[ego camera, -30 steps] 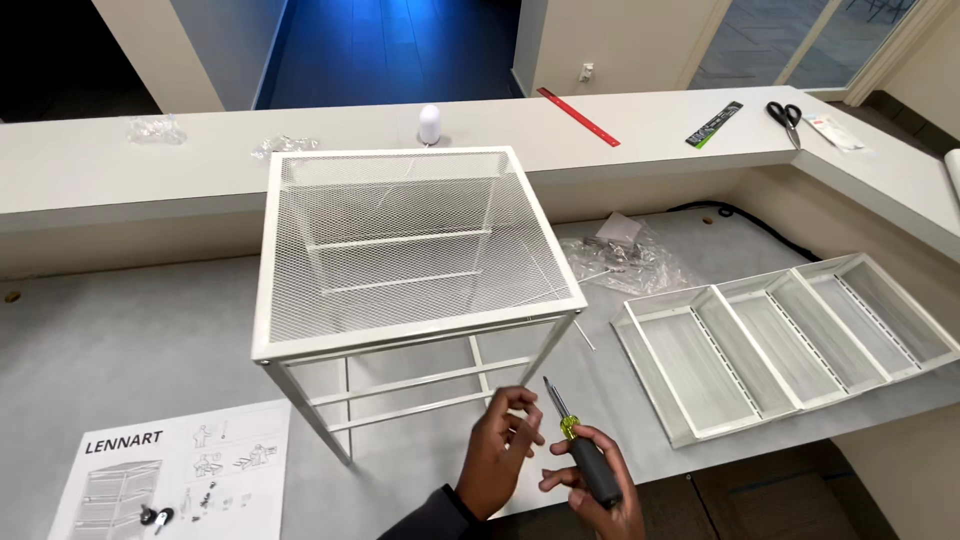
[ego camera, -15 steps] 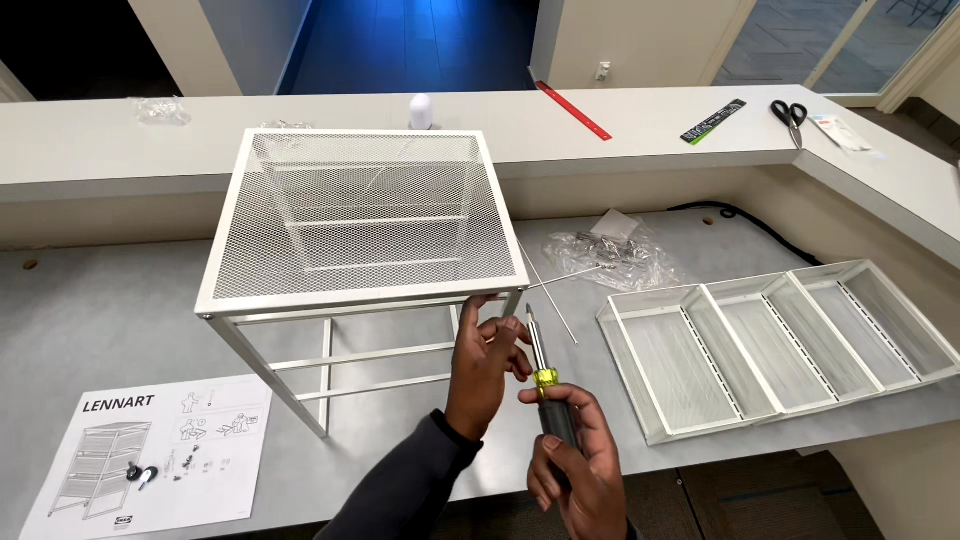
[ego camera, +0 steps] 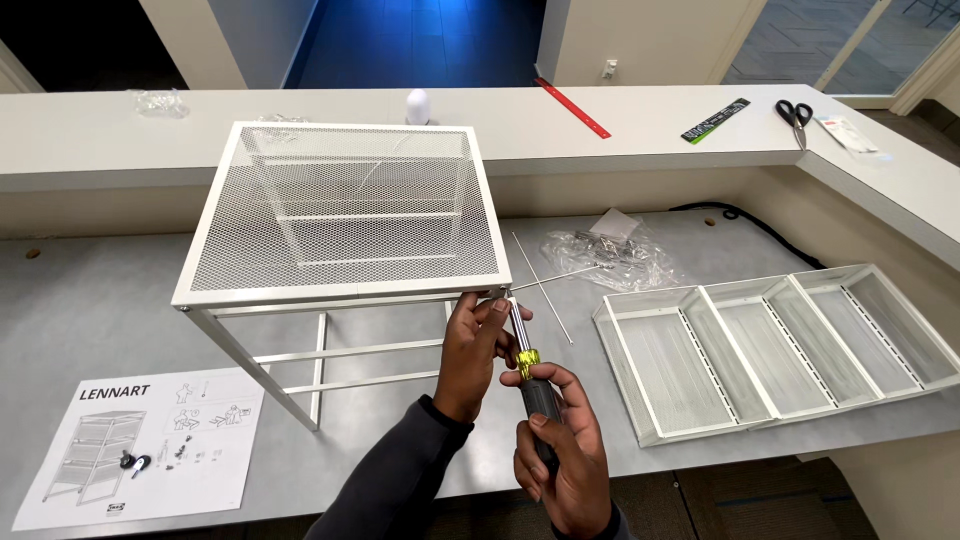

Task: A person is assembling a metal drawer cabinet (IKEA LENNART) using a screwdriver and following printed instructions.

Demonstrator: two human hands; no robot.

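A white metal frame with a mesh top (ego camera: 340, 215) stands on the grey table (ego camera: 90, 300). My left hand (ego camera: 478, 345) grips the frame's near right corner and steadies the shaft of a screwdriver (ego camera: 528, 370). My right hand (ego camera: 560, 445) is closed around the screwdriver's dark grey handle with its yellow collar. The tip points up at the underside of that corner. Whether a screw sits there is hidden by my fingers.
Three white mesh drawers (ego camera: 780, 345) lie side by side at the right. A clear plastic bag of hardware (ego camera: 610, 255) and thin white rods (ego camera: 545, 285) lie behind them. An instruction sheet (ego camera: 145, 445) lies at the near left. Scissors (ego camera: 795, 112), a red ruler (ego camera: 575, 108) and a black ruler (ego camera: 715, 120) rest on the back counter.
Both hands rose from below the frame to its near right corner. The screwdriver swung upright and its tip now meets the corner. The view moved closer to the frame.
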